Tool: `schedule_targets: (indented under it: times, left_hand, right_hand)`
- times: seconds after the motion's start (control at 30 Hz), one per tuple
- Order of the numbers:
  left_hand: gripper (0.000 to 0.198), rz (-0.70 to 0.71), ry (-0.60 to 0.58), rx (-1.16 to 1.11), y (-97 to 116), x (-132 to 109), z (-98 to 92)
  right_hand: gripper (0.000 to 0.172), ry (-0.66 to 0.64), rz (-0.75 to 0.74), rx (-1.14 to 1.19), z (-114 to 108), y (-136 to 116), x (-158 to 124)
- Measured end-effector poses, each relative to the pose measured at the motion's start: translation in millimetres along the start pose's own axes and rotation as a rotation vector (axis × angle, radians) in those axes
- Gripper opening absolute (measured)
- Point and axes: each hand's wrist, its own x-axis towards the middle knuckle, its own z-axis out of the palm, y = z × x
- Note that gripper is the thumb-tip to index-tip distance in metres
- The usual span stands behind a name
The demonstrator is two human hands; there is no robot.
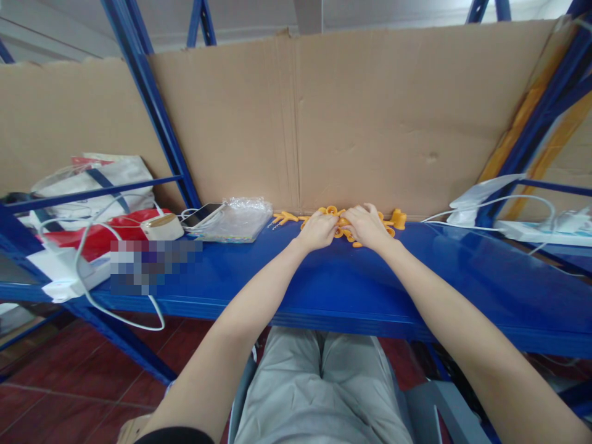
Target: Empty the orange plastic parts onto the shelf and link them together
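Several orange-yellow plastic pieces lie in a group at the back of the blue shelf, against the cardboard. Some look like rings, one like a branched hand shape. My left hand is curled closed around orange plastic at the middle of the group. Close beside it, my right hand bends its fingers down onto the same pieces, and the fingertips of both hands nearly meet. What exactly lies between the fingers is partly hidden. Small shiny bits lie by the leftmost piece.
A clear plastic bag and a phone lie left of the pieces. Farther left are a white power adapter, cables and a cloth bag. A power strip lies at right. Cardboard and blue posts bound the shelf.
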Motion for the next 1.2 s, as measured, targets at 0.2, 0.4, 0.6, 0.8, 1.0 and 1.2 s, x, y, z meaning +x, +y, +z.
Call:
schedule_targets:
  times: [0.2,0.4,0.6,0.8,1.0,1.2]
  left_hand:
    - [0.021,-0.010,0.008,-0.047,-3.1,1.8,0.9]
    - [0.020,-0.068,0.041,-0.198,-6.8,3.4,3.2]
    - [0.021,-0.141,0.024,-0.328,-10.3,3.9,5.0]
    - [0.024,-0.079,-0.010,-0.132,-2.2,2.3,-0.4]
    - [0.027,-0.006,-0.066,0.010,5.4,3.0,-2.3]
    - [0.027,-0.071,-0.002,-0.061,0.9,2.3,-3.9]
  right_hand:
    - [0.026,0.070,-0.055,-0.048,4.9,2.0,1.4]
    - [0.025,0.127,-0.107,-0.099,7.8,4.1,2.3]
    - [0.023,0.121,-0.123,-0.108,7.3,2.2,2.3]
    - [0.022,0.028,-0.060,-0.069,8.1,1.0,3.2]
    - [0.022,-0.125,0.021,-0.027,5.5,0.2,2.7]
    - [0.026,-0.039,-0.031,-0.069,1.8,-1.4,3.4]
